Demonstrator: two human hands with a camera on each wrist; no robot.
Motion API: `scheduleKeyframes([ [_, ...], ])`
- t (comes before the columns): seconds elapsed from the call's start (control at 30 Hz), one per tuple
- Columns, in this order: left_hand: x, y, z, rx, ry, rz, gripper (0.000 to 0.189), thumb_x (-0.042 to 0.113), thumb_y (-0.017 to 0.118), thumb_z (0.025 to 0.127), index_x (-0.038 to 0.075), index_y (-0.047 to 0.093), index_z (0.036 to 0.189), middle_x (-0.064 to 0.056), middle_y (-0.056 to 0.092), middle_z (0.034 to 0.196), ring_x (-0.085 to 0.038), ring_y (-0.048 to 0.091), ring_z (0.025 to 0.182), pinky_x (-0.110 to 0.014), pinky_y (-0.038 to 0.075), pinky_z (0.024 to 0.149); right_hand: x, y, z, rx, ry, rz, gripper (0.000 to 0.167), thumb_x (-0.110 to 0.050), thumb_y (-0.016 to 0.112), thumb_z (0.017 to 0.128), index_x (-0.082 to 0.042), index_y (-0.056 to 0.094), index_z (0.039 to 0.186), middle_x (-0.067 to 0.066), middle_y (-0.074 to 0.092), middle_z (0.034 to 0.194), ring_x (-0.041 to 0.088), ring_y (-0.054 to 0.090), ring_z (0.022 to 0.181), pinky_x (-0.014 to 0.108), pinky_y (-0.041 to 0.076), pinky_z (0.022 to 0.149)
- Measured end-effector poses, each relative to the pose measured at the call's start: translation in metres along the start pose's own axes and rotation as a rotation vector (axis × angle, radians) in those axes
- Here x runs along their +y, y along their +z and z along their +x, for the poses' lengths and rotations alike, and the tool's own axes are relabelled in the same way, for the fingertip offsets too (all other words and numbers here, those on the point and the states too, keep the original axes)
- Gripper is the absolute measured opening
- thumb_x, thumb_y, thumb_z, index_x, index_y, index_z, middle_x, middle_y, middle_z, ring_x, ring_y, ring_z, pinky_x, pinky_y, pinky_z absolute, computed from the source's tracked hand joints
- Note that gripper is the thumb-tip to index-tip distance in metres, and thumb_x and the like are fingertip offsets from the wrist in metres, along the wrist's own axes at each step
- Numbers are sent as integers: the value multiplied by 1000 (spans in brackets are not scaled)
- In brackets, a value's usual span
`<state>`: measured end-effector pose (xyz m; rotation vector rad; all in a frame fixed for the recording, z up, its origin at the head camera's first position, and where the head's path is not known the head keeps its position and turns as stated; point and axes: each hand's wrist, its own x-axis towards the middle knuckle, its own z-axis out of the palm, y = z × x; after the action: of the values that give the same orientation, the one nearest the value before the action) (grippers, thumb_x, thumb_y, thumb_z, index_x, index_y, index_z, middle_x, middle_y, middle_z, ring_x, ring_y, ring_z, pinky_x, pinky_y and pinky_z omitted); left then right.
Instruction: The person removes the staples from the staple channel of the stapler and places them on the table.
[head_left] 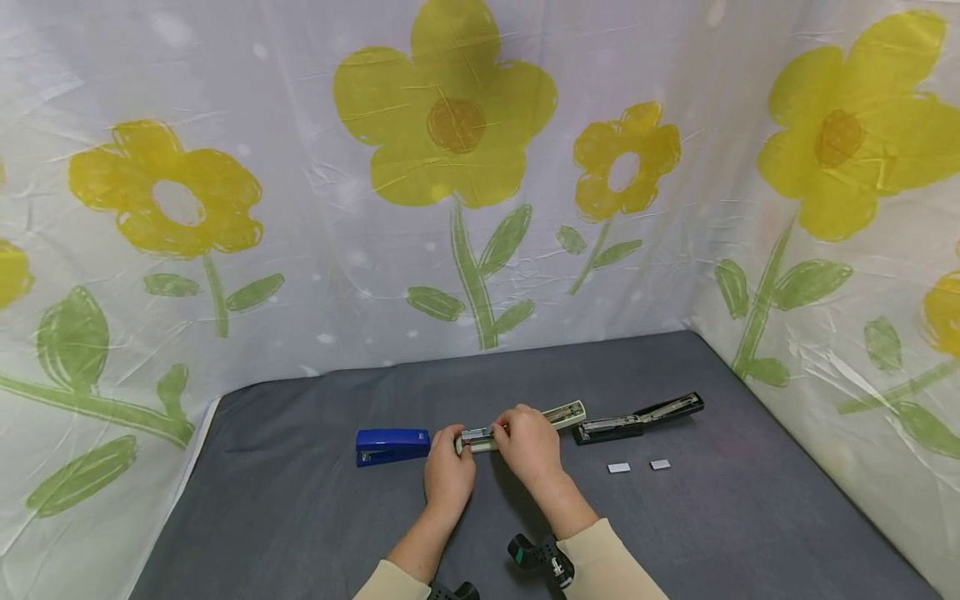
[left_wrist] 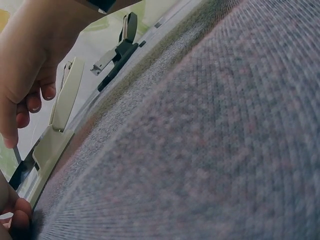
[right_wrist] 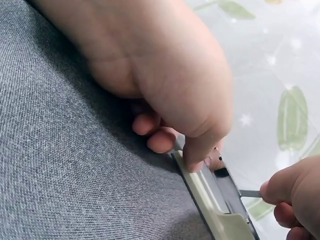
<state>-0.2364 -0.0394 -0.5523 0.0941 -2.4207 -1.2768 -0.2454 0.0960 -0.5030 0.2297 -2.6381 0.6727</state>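
A cream stapler (head_left: 567, 414) lies folded open, its metal magazine (head_left: 472, 434) exposed. My left hand (head_left: 450, 475) grips its left end; in the right wrist view the left hand (right_wrist: 175, 75) has its thumb against the cream side. Over the magazine, my right hand (head_left: 531, 446) pinches a thin grey strip (right_wrist: 251, 193) between thumb and finger. In the left wrist view this strip (left_wrist: 17, 154) runs from the fingertips down to the magazine; whether it is a row of staples I cannot tell. Fingers hide part of the stapler's middle in the head view.
Left of the hands stands a closed blue stapler (head_left: 392, 447). A black stapler (head_left: 637, 419) lies folded open at the right. Two small strips of staples (head_left: 618, 468) sit in front of it on the grey cloth (head_left: 300, 508). Flowered curtains (head_left: 360, 275) surround the table.
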Motion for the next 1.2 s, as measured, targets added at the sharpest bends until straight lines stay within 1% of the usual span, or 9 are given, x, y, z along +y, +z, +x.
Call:
scheduleKeyframes([
  [0.13, 0, 0, -1, 7, 10, -4, 26, -6, 73, 87, -3, 70, 112, -17, 68, 109, -37, 68, 99, -53, 54, 86, 1, 1, 0, 4, -8, 12, 9, -19, 79, 91, -14, 79, 84, -2, 62, 76, 15, 58, 62, 28, 46, 52],
  [0.23, -1, 1, -1, 10, 14, -2, 25, -6, 73, 87, -3, 70, 112, -16, 68, 109, -37, 68, 98, -52, 55, 86, 2, 0, 0, -5, 2, 20, 9, -20, 79, 91, -14, 79, 84, -3, 61, 76, 14, 57, 62, 28, 46, 52],
  [0.4, -1, 0, -1, 7, 15, -8, 25, -6, 72, 88, -2, 70, 112, -17, 68, 109, -37, 68, 100, -52, 54, 87, 6, -3, 2, -59, 60, 31, 9, -22, 78, 91, -15, 79, 85, -5, 62, 76, 10, 56, 61, 27, 46, 51],
  [0.5, -1, -1, -2, 2, 14, -15, 25, -6, 72, 88, -2, 71, 113, -17, 68, 109, -37, 68, 101, -52, 54, 87, 8, -5, 1, -95, 92, 61, 10, -21, 77, 91, -16, 78, 83, -4, 63, 76, 9, 53, 58, 27, 44, 48],
  [0.67, -2, 0, -3, -7, 9, -12, 25, -5, 72, 88, -2, 71, 113, -16, 68, 110, -37, 68, 101, -52, 54, 87, 10, -5, 1, -132, 106, 106, 11, -17, 75, 91, -16, 77, 81, -4, 65, 74, 7, 51, 54, 28, 43, 47],
  [0.8, -2, 0, -2, -15, 1, -14, 26, -5, 71, 89, -1, 71, 114, -16, 68, 111, -37, 68, 101, -52, 54, 87, 11, -3, 2, -147, 116, 118, 11, -19, 76, 92, -16, 76, 82, -5, 62, 74, 7, 50, 55, 28, 43, 48],
  [1.0, -1, -1, -2, -21, -4, -10, 26, -5, 71, 89, -1, 71, 115, -17, 67, 110, -37, 68, 100, -52, 55, 86, 9, 0, 2, -125, 89, 116, 13, -23, 78, 92, -16, 74, 82, -6, 55, 74, 8, 49, 59, 27, 43, 52],
  [1.2, 1, -1, -1, -10, 2, -6, 26, -5, 72, 88, -2, 71, 113, -17, 67, 109, -38, 68, 100, -53, 55, 86, 7, 2, 1, -93, 74, 141, 12, -21, 76, 92, -16, 71, 82, -7, 53, 74, 8, 48, 60, 27, 42, 54],
])
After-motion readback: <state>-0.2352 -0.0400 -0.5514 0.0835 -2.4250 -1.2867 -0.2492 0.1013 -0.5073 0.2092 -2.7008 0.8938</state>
